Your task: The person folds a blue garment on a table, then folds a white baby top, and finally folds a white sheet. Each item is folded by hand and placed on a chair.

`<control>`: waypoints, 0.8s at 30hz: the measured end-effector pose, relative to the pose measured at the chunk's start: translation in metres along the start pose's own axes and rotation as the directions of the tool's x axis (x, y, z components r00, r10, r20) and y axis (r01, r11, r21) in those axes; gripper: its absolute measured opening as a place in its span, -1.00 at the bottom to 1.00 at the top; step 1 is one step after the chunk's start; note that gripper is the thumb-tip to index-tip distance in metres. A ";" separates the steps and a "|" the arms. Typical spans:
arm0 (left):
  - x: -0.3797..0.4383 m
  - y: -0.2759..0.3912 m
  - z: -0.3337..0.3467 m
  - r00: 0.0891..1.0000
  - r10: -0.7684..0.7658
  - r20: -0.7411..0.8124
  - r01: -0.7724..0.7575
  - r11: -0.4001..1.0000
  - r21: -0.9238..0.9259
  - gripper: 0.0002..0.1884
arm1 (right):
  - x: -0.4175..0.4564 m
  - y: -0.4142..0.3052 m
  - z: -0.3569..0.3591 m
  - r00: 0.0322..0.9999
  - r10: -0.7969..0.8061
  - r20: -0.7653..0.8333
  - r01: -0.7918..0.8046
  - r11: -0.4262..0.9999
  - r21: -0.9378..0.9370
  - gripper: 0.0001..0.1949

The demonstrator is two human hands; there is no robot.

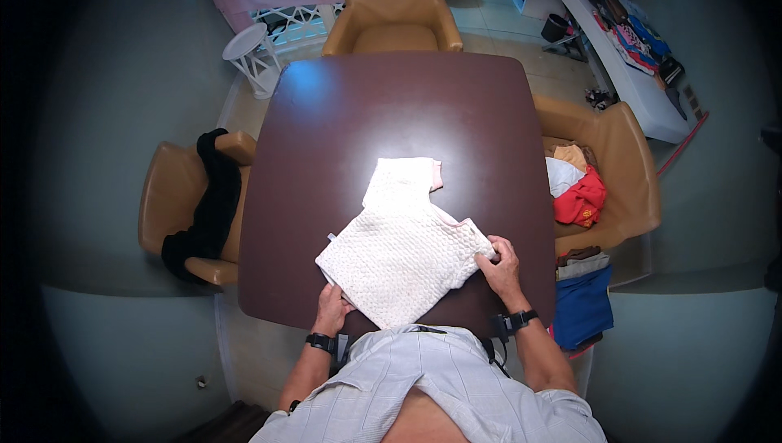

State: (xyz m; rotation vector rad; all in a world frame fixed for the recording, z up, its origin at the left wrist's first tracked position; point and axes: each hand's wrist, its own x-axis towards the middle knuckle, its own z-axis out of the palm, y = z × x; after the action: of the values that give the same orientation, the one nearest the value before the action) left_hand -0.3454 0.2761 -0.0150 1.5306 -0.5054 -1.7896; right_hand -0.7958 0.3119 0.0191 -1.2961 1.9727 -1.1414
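Note:
A white quilted garment (pixel 397 259) with fine specks and pink trim lies spread at a slant on the dark brown table (pixel 330 125). One sleeve reaches away from me and ends in a pink cuff (pixel 437 175). At the garment's lower left edge, my left hand (pixel 333 308) grips the cloth, its fingertips partly hidden underneath. My right hand (pixel 502 266) pinches the fabric at the right-hand end, thumb on top. A small pale tag (pixel 331 237) sticks out at the left side. The garment's nearest corner reaches the table's front edge by my shirt.
Tan armchairs stand at the far side (pixel 394 9), left (pixel 168 198) and right (pixel 629 180). Black cloth (pixel 214 198) drapes the left one; red clothing (pixel 580 198) lies with others on the right one. Folded clothes (pixel 583 308) are stacked nearer me. A white side table (pixel 244 42) stands far left.

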 end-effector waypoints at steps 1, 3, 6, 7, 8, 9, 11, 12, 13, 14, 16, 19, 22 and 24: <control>-0.001 0.006 0.001 1.000 -0.014 0.018 0.013 0.999 0.029 -0.64 | 0.000 -0.012 -0.006 0.998 -0.061 0.002 0.061 0.998 0.018 -0.70; -0.006 0.016 0.005 0.999 -0.025 0.032 0.022 0.996 0.089 -0.61 | 0.005 -0.037 -0.018 0.983 -0.182 -0.002 0.182 0.982 0.058 -0.72; 0.000 0.050 -0.001 0.978 -0.204 0.052 0.146 0.835 0.530 -0.60 | 0.012 -0.095 -0.036 0.987 -0.155 0.042 0.142 0.965 0.221 -0.75; 0.001 0.066 0.005 0.957 -0.287 0.046 0.172 0.686 0.707 -0.59 | 0.012 -0.108 -0.040 0.992 -0.113 0.049 0.094 0.953 0.289 -0.75; -0.006 0.075 0.012 0.975 -0.207 0.080 0.044 0.533 0.845 -0.56 | 0.010 -0.113 -0.040 0.996 -0.080 0.049 0.064 0.963 0.260 -0.75; -0.014 0.088 0.013 0.977 -0.052 0.204 -0.178 0.317 0.931 -0.59 | 0.012 -0.129 -0.045 0.993 -0.094 0.067 0.079 0.977 0.200 -0.81; -0.015 0.103 0.015 0.829 0.141 0.541 -0.505 -0.225 0.833 -0.61 | 0.013 -0.133 -0.046 0.982 -0.176 0.076 0.163 0.976 0.145 -0.80; -0.019 0.118 0.033 0.825 0.176 0.536 -0.525 -0.108 0.844 -0.69 | 0.012 -0.142 -0.046 0.981 -0.176 0.087 0.158 0.972 0.175 -0.75; -0.017 0.127 0.050 0.779 0.241 0.579 -0.584 -0.057 0.810 -0.72 | 0.012 -0.145 -0.046 0.976 -0.180 0.123 0.156 0.971 0.179 -0.75; -0.012 0.136 0.070 0.729 0.305 0.613 -0.641 -0.007 0.767 -0.75 | 0.014 -0.149 -0.046 0.966 -0.215 0.145 0.189 0.967 0.171 -0.75; 0.004 0.152 0.110 0.541 0.402 0.739 -0.793 -0.051 0.608 -0.78 | 0.013 -0.157 -0.047 0.940 -0.251 0.232 0.218 0.963 0.159 -0.75; 0.003 0.166 0.200 0.351 0.391 0.851 -0.917 -0.042 0.397 -0.66 | 0.007 -0.149 -0.043 0.903 -0.358 0.239 0.316 0.928 0.199 -0.74; -0.009 0.152 0.254 0.327 0.433 0.840 -0.945 0.171 0.280 -0.67 | 0.001 -0.136 -0.047 0.941 -0.304 0.149 0.290 0.951 0.110 -0.72; -0.024 0.135 0.267 0.315 0.464 0.828 -0.949 0.165 0.268 -0.57 | -0.002 -0.128 -0.052 0.985 -0.168 0.050 0.163 0.983 0.090 -0.69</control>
State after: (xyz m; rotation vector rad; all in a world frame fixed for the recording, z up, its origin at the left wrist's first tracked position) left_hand -0.5659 0.1625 0.1542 0.6790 -2.1863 -1.0736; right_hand -0.7738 0.3082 0.1554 -1.4530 1.7820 -1.2375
